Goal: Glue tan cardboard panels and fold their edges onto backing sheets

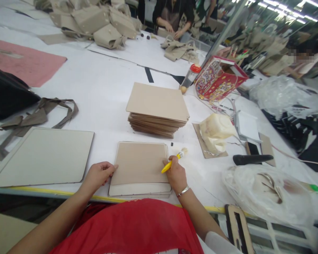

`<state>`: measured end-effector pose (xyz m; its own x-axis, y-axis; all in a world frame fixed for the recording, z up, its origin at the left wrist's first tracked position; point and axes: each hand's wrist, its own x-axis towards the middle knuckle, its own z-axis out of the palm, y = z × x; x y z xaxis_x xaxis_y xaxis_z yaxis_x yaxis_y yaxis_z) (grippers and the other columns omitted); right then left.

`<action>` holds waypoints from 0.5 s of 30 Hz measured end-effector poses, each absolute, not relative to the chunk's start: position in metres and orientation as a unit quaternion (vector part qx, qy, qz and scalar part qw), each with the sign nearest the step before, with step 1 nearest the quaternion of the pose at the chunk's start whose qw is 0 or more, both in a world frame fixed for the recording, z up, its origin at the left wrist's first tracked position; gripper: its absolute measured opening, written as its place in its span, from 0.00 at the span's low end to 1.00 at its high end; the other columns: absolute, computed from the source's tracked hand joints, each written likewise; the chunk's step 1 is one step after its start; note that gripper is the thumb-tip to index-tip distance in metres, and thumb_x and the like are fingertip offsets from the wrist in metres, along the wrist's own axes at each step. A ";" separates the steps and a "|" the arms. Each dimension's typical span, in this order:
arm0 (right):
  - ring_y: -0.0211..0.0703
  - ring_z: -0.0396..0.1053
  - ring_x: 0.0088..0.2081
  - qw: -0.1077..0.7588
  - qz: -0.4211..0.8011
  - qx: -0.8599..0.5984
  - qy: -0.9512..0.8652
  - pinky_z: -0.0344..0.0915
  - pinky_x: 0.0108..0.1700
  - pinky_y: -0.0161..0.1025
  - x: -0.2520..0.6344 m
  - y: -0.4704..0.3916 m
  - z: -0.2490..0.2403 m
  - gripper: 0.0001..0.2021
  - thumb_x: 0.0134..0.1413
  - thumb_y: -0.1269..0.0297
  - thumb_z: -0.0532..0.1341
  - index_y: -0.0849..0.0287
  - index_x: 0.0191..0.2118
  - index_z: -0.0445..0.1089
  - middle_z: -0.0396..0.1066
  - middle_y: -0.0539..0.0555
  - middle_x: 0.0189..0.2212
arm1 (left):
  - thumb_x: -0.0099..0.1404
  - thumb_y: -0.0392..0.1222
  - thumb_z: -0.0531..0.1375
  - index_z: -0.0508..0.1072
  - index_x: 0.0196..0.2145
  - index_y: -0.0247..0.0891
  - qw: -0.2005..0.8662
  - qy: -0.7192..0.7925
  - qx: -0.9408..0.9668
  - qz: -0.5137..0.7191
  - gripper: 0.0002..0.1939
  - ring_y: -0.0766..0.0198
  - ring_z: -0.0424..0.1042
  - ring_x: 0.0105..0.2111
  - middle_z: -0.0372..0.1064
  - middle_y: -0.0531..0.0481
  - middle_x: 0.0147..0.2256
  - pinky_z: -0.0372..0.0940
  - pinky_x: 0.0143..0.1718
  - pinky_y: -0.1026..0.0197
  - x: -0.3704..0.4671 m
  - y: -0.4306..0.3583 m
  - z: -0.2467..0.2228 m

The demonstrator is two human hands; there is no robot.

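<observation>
A tan rectangular panel [140, 160] lies over a few off-white panels [137, 189] at the table's front edge, whose lower strip shows below it. My left hand [102, 173] pinches the tan panel's left edge, thumb and forefinger together. My right hand [177, 174] grips a yellow-handled brush [172, 163], its pale bristles pointing away from me. The fingers of that hand also touch the panel's right edge. Just beyond stands a thick stack of similar tan panels [157, 102].
Larger off-white panels [46, 155] lie at left, near grey-brown straps [42, 113]. At right are a cut plastic container [217, 128], a black-handled tool [251, 159] and a plastic bag [254, 187]. Behind stand a red box [212, 81] and a red-capped jar [192, 76]. A co-worker sits opposite.
</observation>
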<state>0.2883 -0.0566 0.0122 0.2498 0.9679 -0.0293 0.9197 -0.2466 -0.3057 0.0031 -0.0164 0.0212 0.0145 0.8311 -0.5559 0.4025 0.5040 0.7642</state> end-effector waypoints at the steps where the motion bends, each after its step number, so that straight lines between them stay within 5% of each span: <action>1: 0.41 0.66 0.22 0.114 0.107 -0.784 -0.600 0.50 0.25 0.33 0.288 -0.056 0.012 0.11 0.59 0.58 0.50 0.60 0.42 0.57 0.68 0.51 0.22 | 0.49 0.56 0.59 0.64 0.19 0.37 0.546 0.672 0.460 0.195 0.18 0.72 0.53 0.11 0.56 0.59 0.11 0.48 0.12 0.69 0.003 -0.016 0.020; 15: 0.35 0.55 0.19 0.074 0.072 -0.796 -0.597 0.42 0.23 0.32 0.279 -0.051 0.014 0.16 0.58 0.54 0.52 0.61 0.44 0.57 0.62 0.48 0.20 | 0.53 0.50 0.59 0.66 0.21 0.36 0.526 0.670 0.487 0.195 0.14 0.73 0.56 0.12 0.61 0.56 0.15 0.50 0.11 0.69 -0.006 -0.007 0.009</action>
